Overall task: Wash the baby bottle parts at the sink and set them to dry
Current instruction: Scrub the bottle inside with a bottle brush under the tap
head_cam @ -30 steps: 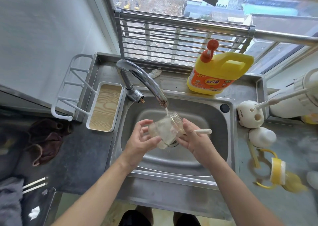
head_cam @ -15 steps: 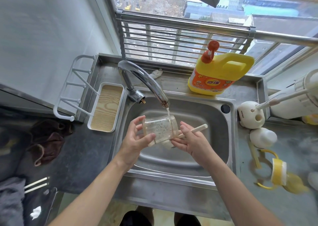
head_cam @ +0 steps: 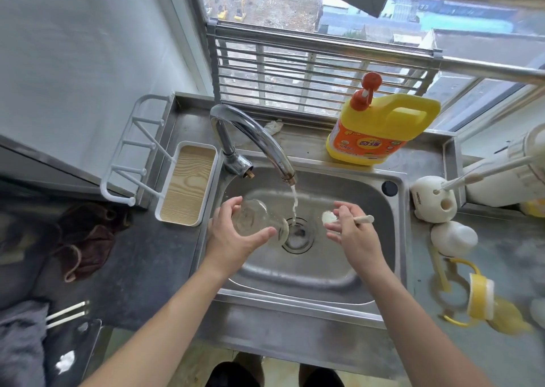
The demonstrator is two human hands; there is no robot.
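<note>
Pouring into the sink (head_cam: 365, 271), water (head_cam: 294, 206) hits the drain (head_cam: 298, 235). Left of the drain, the left hand (head_cam: 233, 239) curls round the clear bottle (head_cam: 254, 221); right of it, the right hand (head_cam: 355, 234) pinches the brush (head_cam: 364, 219). Wet and loosely held, the bottle may slip.

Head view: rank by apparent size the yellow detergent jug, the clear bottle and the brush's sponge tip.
1. yellow detergent jug, though farther away.
2. clear bottle, gripped by the left hand.
3. sponge tip of the brush in the right hand; clearly smallest.
</note>
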